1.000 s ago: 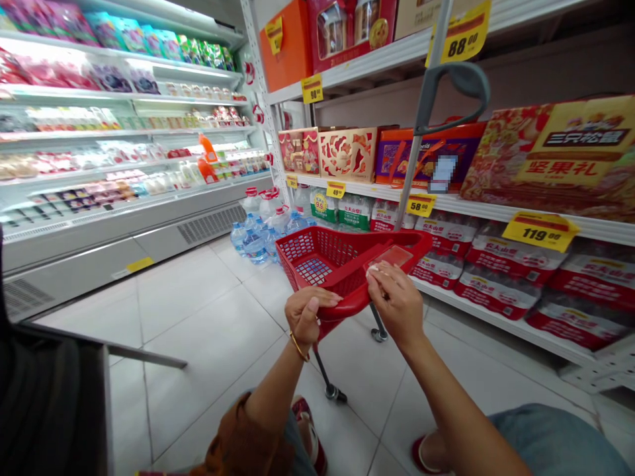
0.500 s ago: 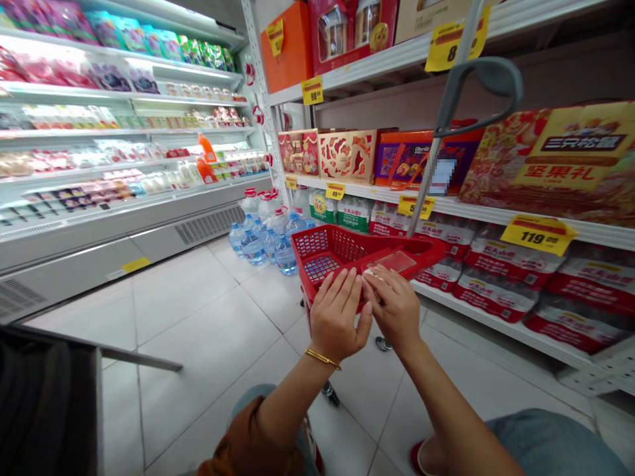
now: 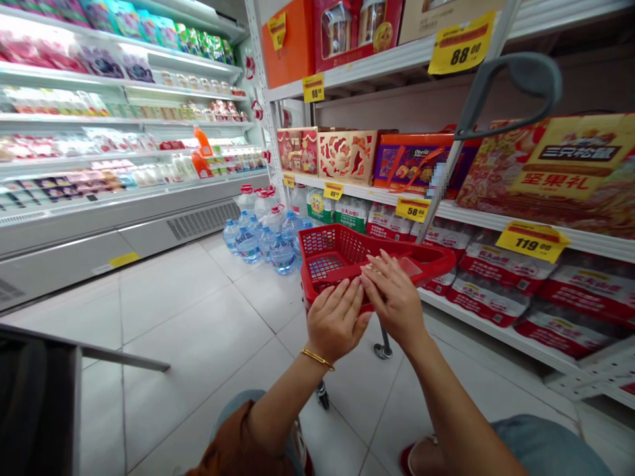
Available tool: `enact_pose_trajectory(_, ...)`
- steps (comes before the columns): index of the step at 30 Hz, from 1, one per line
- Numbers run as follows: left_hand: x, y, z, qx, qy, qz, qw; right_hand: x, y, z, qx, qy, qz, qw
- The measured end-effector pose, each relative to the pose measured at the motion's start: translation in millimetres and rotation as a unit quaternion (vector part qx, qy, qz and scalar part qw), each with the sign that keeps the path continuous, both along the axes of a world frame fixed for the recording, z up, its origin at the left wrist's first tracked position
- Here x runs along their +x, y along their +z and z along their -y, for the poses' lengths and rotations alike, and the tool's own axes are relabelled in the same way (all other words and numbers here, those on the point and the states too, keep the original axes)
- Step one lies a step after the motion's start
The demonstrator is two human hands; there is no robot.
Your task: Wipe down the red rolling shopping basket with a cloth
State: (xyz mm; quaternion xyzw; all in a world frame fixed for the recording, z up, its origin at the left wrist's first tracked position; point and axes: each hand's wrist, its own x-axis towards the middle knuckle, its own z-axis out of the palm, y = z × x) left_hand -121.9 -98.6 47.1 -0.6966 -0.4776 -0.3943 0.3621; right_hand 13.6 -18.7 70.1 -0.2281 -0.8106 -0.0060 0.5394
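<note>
My left hand [image 3: 335, 324] lies with its fingers stretched out, close together, at the near edge of a red shopping basket [image 3: 310, 281]. A thin gold bracelet [image 3: 317, 359] circles that wrist. Beside it my right hand [image 3: 394, 297] is also flat, its fingers extended over the basket's rim, and the two hands meet at the fingertips. I cannot make out anything under the palms. The basket sits on a wheeled frame whose pole carries a grey handle [image 3: 469, 119]. Its perforated inside shows partly behind my fingers.
Large water bottles [image 3: 282, 254] stand on the tiled floor past the basket. A white shelf [image 3: 496, 317] with boxed gifts and packed bottles runs along the right. At left are a refrigerated display [image 3: 149, 248] and a dark metal bar [image 3: 124, 358] jutting out low.
My right hand's fingers, curled before, are now straighter and reach further over the rim. The basket and its handle appear turned slightly to the right; the view has shifted a little.
</note>
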Motion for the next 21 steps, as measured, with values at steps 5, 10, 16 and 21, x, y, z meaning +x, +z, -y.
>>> enact_pose_trajectory(5,-5.7,-2.4,-2.9,0.004,0.001,0.017,1.0,-2.9,-1.6,-6.0,0.001,0.001,0.046,0.999)
enact_pose_trajectory(10,-9.6,-0.3,-4.2,0.009,0.001,0.014,1.0,0.9,-0.4,-7.3,0.002,-0.015,0.058,0.998)
enact_pose_trajectory(16,-7.0,-0.2,-2.0,0.015,0.004,0.017,1.0,11.0,-2.0,-7.8,0.006,-0.033,0.047,0.998)
enact_pose_trajectory(21,-4.5,-1.6,0.7,0.019,0.008,0.009,1.0,23.2,-6.7,-10.7,0.001,-0.054,0.029,0.998)
